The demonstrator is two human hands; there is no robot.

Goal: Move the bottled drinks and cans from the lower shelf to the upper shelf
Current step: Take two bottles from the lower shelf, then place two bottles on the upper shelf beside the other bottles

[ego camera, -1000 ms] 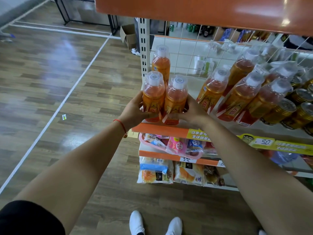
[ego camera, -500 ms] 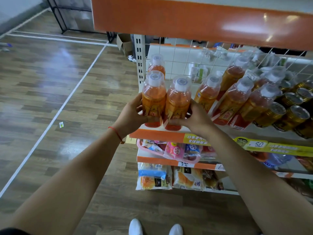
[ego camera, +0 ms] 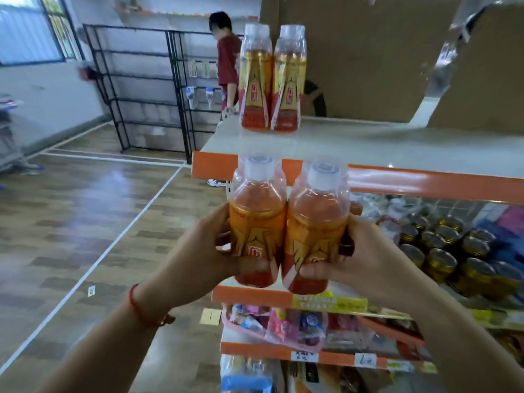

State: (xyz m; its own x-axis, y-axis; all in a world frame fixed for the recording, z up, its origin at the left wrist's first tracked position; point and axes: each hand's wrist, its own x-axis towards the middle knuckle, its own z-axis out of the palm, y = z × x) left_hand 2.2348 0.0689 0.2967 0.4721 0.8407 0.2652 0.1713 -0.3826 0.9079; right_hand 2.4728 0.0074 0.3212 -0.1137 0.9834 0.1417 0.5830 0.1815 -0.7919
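I hold two orange drink bottles side by side in front of the orange shelf edge [ego camera: 411,181], my left hand [ego camera: 198,251] wrapped around the left bottle [ego camera: 256,222] and my right hand [ego camera: 365,256] gripping the right bottle [ego camera: 317,231]. At twelve o'clock, two matching bottles [ego camera: 272,78] stand upright on the upper shelf [ego camera: 368,143]; gold-topped cans [ego camera: 442,251] crowd the lower shelf at three o'clock

held bottles [ego camera: 286,225]: two, orange, upright | shelved bottles [ego camera: 270,78]: upper shelf [ego camera: 368,143]
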